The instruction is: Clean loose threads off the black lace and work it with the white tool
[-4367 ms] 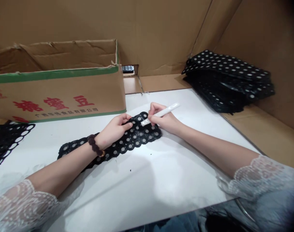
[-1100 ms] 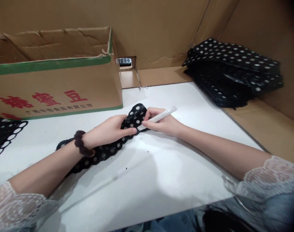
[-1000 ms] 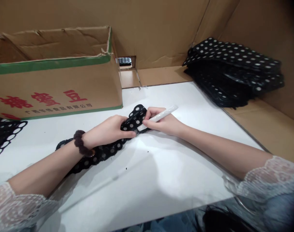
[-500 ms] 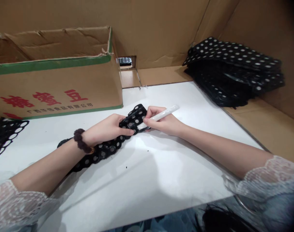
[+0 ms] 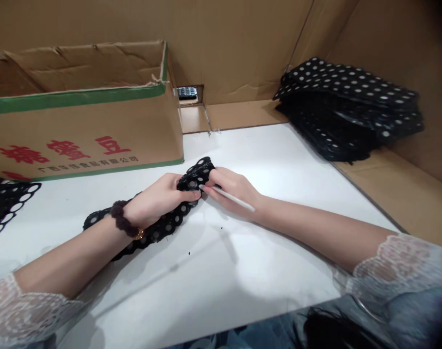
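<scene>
In the head view, the white table (image 5: 279, 261) lay open between your forearms to its near edge. Your left hand (image 5: 157, 201) pinched one dotted strip (image 5: 166, 225), slanting across the table; your right hand (image 5: 233, 191) gripped one white pen (image 5: 237, 199), tip at the strip. One box (image 5: 93, 123) blocked the far left, one dotted pile (image 5: 351, 104) the far right; black mesh (image 5: 6, 206) lay left.

Strip (image 5: 171, 220): glossy, plastic-looking. Pen (image 5: 235, 198): smooth plastic look. Pile (image 5: 351, 87): shiny, plastic-looking. Box (image 5: 71, 121): matt cardboard, rough edges. Counter (image 5: 279, 271): smooth, faint sheen. Wristband (image 5: 121, 220): fuzzy cloth, shiny metallic charm (image 5: 139, 234). Sleeve (image 5: 399, 259): lacy cloth.
</scene>
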`<state>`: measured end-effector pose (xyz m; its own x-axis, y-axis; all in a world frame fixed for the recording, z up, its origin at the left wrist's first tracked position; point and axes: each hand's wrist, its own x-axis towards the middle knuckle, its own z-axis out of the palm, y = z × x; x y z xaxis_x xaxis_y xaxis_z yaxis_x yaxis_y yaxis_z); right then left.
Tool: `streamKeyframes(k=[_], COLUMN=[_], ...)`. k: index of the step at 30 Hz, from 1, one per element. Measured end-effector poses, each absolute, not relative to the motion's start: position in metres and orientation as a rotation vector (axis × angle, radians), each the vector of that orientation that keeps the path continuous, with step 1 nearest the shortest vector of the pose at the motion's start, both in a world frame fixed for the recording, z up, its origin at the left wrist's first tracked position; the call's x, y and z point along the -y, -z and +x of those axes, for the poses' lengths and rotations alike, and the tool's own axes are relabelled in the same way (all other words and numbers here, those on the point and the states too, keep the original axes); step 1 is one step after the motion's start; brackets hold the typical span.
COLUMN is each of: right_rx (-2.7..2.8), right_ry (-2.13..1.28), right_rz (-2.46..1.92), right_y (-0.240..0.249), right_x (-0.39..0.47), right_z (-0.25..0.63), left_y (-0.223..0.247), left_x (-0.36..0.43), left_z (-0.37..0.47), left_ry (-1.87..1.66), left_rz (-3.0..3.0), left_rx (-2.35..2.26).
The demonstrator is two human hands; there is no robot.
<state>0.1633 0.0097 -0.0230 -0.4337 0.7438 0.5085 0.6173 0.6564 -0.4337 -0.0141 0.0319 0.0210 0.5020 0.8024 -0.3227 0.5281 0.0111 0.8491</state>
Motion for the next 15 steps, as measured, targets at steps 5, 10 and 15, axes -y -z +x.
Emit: streamKeyframes(k=[5, 10, 15], right_rx=[2.111, 1.827, 1.700], right_ry=[-0.397, -0.949, -1.006], right_rz=[-1.081, -1.086, -1.159], right_y=[0.020, 0.015, 0.010], right_x=[-0.010, -0.015, -0.014], right_z=[0.163, 0.176, 0.179], left_y=[-0.021, -0.028, -0.028], left_x=[-0.033, -0.042, -0.049], left_z=[-0.017, -0.023, -0.026], left_ry=[-0.262, -0.140, -0.073], left_rz=[1.683, 1.709, 1.819], left_rx=[-1.140, -1.076, -1.080])
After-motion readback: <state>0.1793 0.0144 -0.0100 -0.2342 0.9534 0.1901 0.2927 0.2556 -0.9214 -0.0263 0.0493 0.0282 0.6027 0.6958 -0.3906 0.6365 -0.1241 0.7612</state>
